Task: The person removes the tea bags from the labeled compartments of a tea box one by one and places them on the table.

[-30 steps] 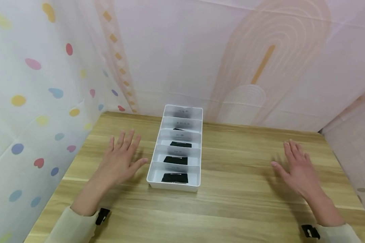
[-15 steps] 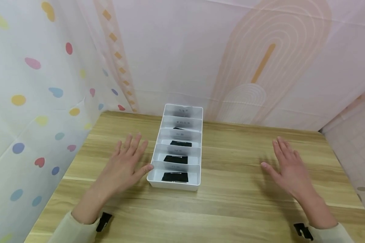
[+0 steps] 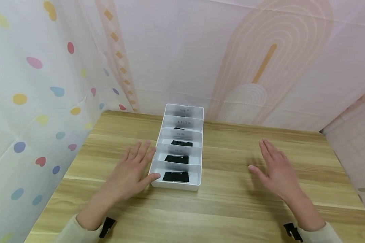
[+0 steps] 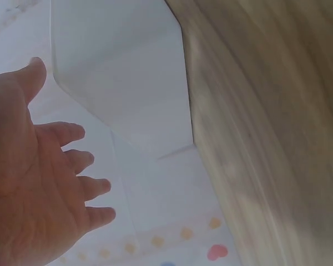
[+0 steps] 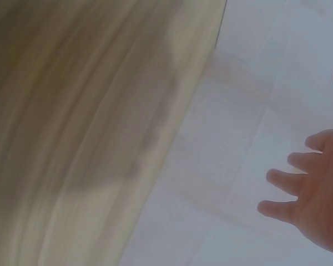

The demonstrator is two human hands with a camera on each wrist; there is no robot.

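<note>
Left grip wide, fingers straight and fanned. Just right of it, beside the thumb, a long rectangular tray of smooth white plastic, thin-rimmed, round-cornered, split crosswise into five compartments; touching or not, cannot tell. Inside, to the left grip's right, flat, dull-black rectangular packets, clearest in the three nearest compartments. Right grip wide too, straight-fingered, thumb apart, raised above the smooth wood-grained tabletop and well apart from the tray. Beyond both grips, soft creased cloth printed with pale arches.
</note>
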